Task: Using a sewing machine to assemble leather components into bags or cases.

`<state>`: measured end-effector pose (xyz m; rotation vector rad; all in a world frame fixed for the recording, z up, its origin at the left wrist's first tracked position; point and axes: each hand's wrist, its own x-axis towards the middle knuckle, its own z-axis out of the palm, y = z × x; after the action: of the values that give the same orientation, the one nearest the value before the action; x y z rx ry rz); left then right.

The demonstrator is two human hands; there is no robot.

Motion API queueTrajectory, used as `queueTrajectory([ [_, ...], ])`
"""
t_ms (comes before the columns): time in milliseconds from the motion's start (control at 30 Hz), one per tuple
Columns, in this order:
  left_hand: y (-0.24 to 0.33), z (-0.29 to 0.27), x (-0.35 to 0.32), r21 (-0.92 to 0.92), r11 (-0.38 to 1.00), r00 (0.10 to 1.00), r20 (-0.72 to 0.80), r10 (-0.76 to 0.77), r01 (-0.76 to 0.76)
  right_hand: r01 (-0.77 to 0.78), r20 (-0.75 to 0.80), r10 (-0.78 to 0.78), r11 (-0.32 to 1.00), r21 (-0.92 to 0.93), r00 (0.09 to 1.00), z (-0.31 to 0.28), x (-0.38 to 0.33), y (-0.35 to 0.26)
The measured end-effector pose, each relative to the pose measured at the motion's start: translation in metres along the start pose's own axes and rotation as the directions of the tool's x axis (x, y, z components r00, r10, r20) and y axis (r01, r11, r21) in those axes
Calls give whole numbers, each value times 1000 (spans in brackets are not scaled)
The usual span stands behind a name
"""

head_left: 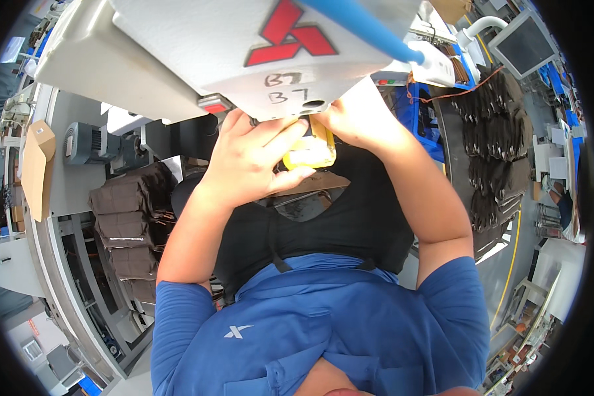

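Observation:
Beneath the front of a large white machine head [284, 72], both hands work close together. My left hand [244, 162] comes from the left, its thumb and forefinger closed about a small yellow piece [310, 155]. The far fingertips of that hand pass under the machine's lower edge. My right hand [353, 122] reaches in from the right and touches the upper right side of the yellow piece. Most of its fingers are hidden by the machine and the hand itself, so their grip does not show. What lies under the machine head is also hidden.
Folded dark brown textile pieces [132, 221] are stacked at the left, and more dark pieces [492, 138] lie in piles at the right. A grey motor [86, 152] sits at the left. A blue hose [369, 26] crosses above the machine; a monitor [525, 46] stands far right.

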<state>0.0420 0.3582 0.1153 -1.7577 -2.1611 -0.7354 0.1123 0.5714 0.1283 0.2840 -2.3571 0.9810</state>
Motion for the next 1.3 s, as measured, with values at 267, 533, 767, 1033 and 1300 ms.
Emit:
queueTrajectory([
  [267, 14, 0, 3, 87, 993, 997, 28, 71, -73, -229, 193, 229, 973, -23, 954, -7, 1, 8],
  [533, 29, -2, 5, -18, 998, 997, 47, -64, 65, -259, 40, 261, 964, -63, 964, 3, 0, 5],
  [767, 19, 0, -8, -80, 996, 999, -7, -45, 45, -435, -86, 436, 900, 21, 896, -7, -16, 0],
  [1033, -17, 23, -34, -232, 965, 981, -121, -153, 122, -260, 36, 265, 895, 363, 964, -13, -70, 17],
  [1300, -39, 30, -22, -203, 979, 999, -17, -28, 24, 5, 105, -3, 1000, -18, 994, -8, -66, 28],
])
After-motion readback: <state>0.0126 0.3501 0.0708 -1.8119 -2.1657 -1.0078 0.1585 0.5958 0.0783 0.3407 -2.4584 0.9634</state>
